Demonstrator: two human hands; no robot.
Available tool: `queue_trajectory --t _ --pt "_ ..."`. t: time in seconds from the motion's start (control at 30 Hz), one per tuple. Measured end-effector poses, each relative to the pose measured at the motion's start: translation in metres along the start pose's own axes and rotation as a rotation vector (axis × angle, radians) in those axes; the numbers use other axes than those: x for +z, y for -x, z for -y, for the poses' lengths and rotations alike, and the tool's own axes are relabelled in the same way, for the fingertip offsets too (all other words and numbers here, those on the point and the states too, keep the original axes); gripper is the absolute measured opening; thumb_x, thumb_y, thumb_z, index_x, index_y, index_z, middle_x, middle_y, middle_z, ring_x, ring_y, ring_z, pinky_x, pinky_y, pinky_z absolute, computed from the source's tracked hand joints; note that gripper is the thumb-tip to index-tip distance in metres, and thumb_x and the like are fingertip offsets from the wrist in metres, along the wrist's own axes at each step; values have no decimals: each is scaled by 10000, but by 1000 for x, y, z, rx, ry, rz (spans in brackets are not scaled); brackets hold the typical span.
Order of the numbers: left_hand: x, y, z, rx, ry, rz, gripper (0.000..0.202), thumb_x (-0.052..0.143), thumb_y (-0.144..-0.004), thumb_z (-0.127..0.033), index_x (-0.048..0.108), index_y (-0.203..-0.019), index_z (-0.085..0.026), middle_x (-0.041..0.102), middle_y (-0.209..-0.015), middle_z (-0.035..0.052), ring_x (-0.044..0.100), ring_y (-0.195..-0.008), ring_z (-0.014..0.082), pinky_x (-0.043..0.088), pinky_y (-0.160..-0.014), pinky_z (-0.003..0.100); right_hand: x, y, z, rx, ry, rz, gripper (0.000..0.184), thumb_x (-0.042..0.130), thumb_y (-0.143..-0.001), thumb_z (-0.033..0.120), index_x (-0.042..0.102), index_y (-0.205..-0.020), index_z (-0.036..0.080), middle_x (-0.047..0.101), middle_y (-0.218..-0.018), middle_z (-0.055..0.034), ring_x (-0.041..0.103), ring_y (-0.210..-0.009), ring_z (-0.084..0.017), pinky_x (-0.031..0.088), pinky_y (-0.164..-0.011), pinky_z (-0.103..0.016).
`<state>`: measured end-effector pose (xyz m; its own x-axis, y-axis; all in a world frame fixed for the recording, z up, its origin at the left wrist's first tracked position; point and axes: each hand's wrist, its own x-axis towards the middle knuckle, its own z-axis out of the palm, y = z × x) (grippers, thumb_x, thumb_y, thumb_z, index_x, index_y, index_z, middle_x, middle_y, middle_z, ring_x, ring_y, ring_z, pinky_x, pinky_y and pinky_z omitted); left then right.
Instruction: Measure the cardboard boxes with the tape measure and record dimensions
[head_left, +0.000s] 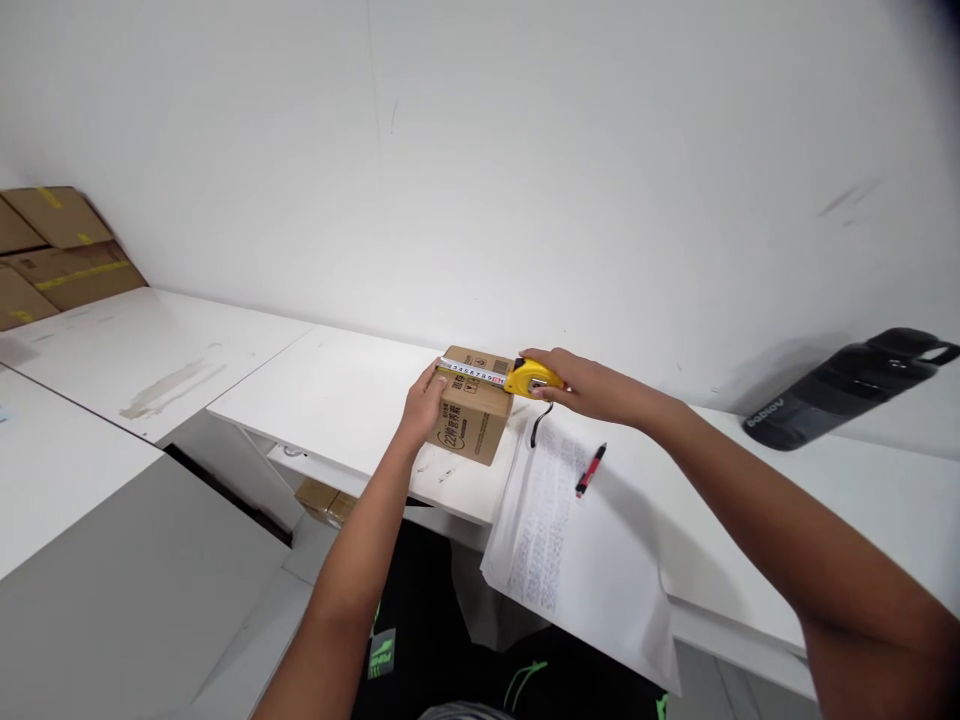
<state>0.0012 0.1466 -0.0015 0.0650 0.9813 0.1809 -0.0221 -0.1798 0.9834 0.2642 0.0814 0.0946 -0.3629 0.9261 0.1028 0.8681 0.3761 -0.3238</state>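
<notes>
White desk (360, 385): left hand (424, 402) clasping brown carton (476, 432), perhaps pinning blade end (450, 367); right hand (574, 382) gripping yellow tape measure (525, 379).

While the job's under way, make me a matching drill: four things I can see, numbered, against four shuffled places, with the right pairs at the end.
Things
1. Tape measure
2. Pen
3. Dark bottle
4. Small carton

Places
A. Lying on the papers
B. Under the drawn-out blade, with the left hand at its side
C. On the white table, at the right of the picture
D. In the right hand

Pairs: 1-D, 2-A, 3-C, 4-B
</notes>
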Motion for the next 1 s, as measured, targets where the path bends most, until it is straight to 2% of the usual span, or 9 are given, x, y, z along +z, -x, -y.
queue_trajectory --t 0.17,0.33,0.47,0.6,0.73,0.83,0.93,1.0 --pt "1 2 -4 -18 -15 -7 528 520 -867 -325 548 -1386 -231 613 -1360 39 592 -1181 246 447 -1015 356 -8 12 -6 48 -15 17 558 465 -910 495 394 -1437 329 605 -1245 -94 614 -1022 -293 507 -833 -426" --pt "3 4 -8 -36 -12 4 541 508 -869 -321 529 -1402 -231 648 -1305 36 606 -1143 237 467 -980 345 7 22 -12 87 -19 -33 592 446 -920 496 337 -1476 325 579 -1301 -100 608 -1074 -289 504 -893 -430" --pt "2 6 -9 -28 -17 8 541 501 -872 -326 526 -1403 -228 631 -1330 42 598 -1156 235 462 -986 342 14 16 -14 46 -19 -58 612 424 -927 517 296 -1498 337 567 -1330 -96 605 -1091 -288 504 -910 -445" --pt "-1 7 -9 -34 -31 15 557 505 -875 -345 504 -1421 -238 607 -1366 52 584 -1188 245 445 -1015 363 17 10 -14 24 -56 -76 614 466 -915 506 318 -1486 332 499 -1441 -77 539 -1223 -290 476 -971 -445" --pt "-8 6 -10 -14 -48 68 560 535 -872 -406 503 -1416 -274 590 -1385 59 572 -1220 269 441 -1026 408 30 8 -10 85 -131 -231 609 544 -871 511 410 -1420 286 526 -1410 -82 534 -1234 -280 444 -1009 -460" --pt "-10 12 -11 -36 -52 72 580 525 -888 -442 465 -1437 -262 546 -1431 80 532 -1281 273 406 -1069 410 35 4 -1 128 -159 -367 566 568 -850 495 476 -1362 273 576 -1345 -80 559 -1192 -281 442 -995 -474" --pt "1 32 -13 -112 -95 -6 693 508 -897 -507 334 -1503 -218 391 -1545 126 391 -1407 293 340 -1127 418 33 -8 12 178 -199 -542 579 557 -849 510 486 -1356 239 578 -1340 -102 562 -1175 -291 448 -977 -478" --pt "15 57 -15 -104 -126 -62 834 502 -887 -568 156 -1553 -203 241 -1608 157 275 -1469 307 327 -1137 430 30 -20 22 204 -224 -610 577 552 -848 502 495 -1347 219 581 -1336 -112 566 -1163 -293 447 -977 -474"
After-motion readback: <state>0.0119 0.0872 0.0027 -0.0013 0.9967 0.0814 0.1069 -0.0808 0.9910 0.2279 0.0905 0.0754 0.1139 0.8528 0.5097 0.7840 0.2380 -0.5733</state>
